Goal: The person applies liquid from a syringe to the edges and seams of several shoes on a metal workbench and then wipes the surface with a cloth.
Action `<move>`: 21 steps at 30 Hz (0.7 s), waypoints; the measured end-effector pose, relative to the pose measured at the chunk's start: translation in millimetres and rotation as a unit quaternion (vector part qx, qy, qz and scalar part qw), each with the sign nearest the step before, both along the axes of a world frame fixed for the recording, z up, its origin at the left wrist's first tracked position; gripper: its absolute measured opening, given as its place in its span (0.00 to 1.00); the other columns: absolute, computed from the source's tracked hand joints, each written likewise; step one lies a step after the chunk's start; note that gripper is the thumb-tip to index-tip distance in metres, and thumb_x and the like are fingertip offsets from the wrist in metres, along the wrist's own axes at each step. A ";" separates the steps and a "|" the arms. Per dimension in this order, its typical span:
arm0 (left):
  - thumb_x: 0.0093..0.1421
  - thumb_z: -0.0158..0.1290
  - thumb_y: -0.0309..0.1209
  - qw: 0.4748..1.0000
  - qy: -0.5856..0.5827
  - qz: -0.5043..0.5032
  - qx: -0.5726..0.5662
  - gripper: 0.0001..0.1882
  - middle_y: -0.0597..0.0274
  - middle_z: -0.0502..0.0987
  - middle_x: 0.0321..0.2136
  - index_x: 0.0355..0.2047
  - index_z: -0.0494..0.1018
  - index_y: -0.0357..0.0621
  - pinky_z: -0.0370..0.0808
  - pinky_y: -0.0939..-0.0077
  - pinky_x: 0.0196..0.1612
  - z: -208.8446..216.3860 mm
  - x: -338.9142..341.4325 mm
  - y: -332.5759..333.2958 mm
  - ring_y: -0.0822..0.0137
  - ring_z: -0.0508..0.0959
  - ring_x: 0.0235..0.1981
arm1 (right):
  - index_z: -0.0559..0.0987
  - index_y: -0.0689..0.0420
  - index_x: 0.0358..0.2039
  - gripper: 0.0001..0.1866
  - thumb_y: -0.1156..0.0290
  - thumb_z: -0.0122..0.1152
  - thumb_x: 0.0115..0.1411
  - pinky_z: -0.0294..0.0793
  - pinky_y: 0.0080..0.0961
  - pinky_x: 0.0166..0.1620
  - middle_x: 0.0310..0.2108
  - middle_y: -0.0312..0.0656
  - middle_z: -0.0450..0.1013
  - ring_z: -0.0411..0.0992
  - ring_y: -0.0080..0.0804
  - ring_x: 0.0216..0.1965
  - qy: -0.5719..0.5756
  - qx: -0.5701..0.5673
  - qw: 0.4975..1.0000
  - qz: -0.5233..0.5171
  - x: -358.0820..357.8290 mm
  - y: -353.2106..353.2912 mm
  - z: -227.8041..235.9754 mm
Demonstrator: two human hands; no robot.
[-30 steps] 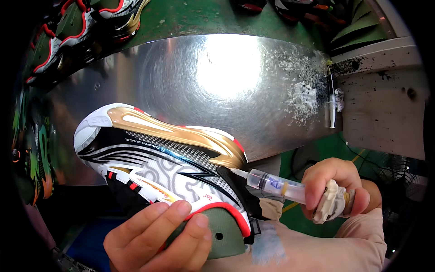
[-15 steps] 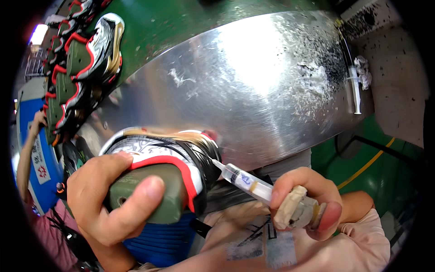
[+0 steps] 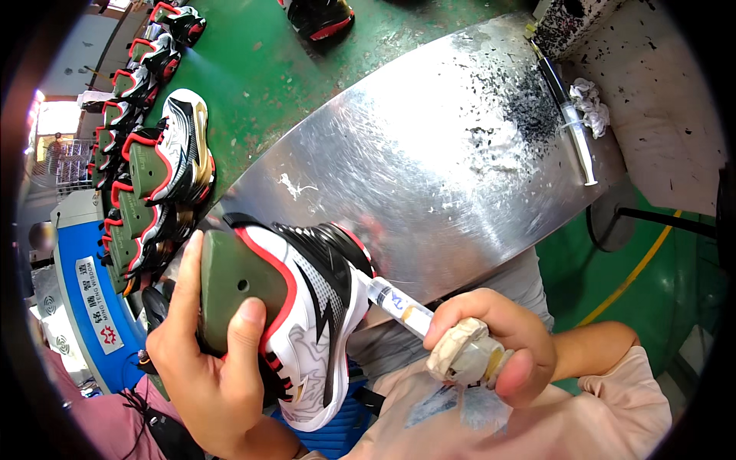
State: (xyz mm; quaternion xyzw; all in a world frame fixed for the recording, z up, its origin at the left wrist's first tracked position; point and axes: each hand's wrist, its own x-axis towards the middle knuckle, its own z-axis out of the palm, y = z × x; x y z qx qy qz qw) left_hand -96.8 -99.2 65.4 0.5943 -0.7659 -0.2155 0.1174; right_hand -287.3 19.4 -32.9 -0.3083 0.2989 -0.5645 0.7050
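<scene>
My left hand [image 3: 211,372] is closed around a white, black and red sneaker [image 3: 328,303] with a green shoe last [image 3: 239,264] inside. The thumb and fingers press on the last, and the shoe's toe points down toward me. In my right hand [image 3: 510,337] is a clear syringe [image 3: 402,308], its rear end wrapped in pale, dirty material. The syringe's tip meets the edge of the sole near the heel, or lies very close to it.
A scratched metal tabletop [image 3: 360,153] bears dark and white residue at its far right. A second syringe [image 3: 579,142] lies there beside crumpled white paper [image 3: 589,107]. Several similar sneakers [image 3: 172,153] on lasts line the left. Another shoe [image 3: 322,19] sits on the green surface beyond.
My left hand has turned the sneaker, so its toe swings from the left to point down toward me. The syringe has shifted slightly left, its tip now by the sole edge. The view has shifted too.
</scene>
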 end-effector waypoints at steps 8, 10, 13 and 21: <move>0.54 0.55 0.33 0.991 0.089 -0.033 -0.096 0.27 0.41 0.71 0.52 0.55 0.70 0.36 0.71 0.65 0.51 -3.7 31.4 37.3 0.49 0.73 0.52 | 0.68 0.53 0.47 0.34 0.34 0.30 0.64 0.44 0.17 0.15 0.12 0.24 0.50 0.44 0.17 0.11 -0.182 0.191 0.964 -0.035 9.7 -49.7 0.4; 0.46 0.62 0.42 0.964 -0.024 -0.245 -0.098 0.30 0.39 0.64 0.59 0.49 0.75 0.43 0.63 0.46 0.57 0.6 49.1 24.4 0.36 0.62 0.61 | 0.70 0.52 0.47 0.32 0.36 0.31 0.66 0.43 0.17 0.15 0.13 0.24 0.46 0.40 0.17 0.12 -0.227 0.205 0.952 0.001 -0.8 -81.1 -7.6; 0.45 0.62 0.46 0.923 -0.032 -0.346 -0.167 0.22 0.42 0.67 0.56 0.35 0.73 0.45 0.54 0.33 0.59 -13.1 89.0 7.8 0.34 0.58 0.62 | 0.71 0.53 0.48 0.31 0.38 0.35 0.66 0.40 0.15 0.15 0.14 0.23 0.48 0.41 0.15 0.13 -0.218 0.244 0.933 0.151 24.8 -138.3 -1.8; 0.61 0.47 0.29 0.913 0.018 -0.216 -0.345 0.07 0.53 0.78 0.37 0.31 0.60 0.42 0.73 0.62 0.39 -74.0 175.4 98.1 0.53 0.80 0.38 | 0.72 0.63 0.48 0.41 0.33 0.38 0.61 0.61 0.16 0.24 0.35 0.43 0.69 0.62 0.20 0.23 0.288 0.113 0.856 0.413 128.4 -165.0 85.9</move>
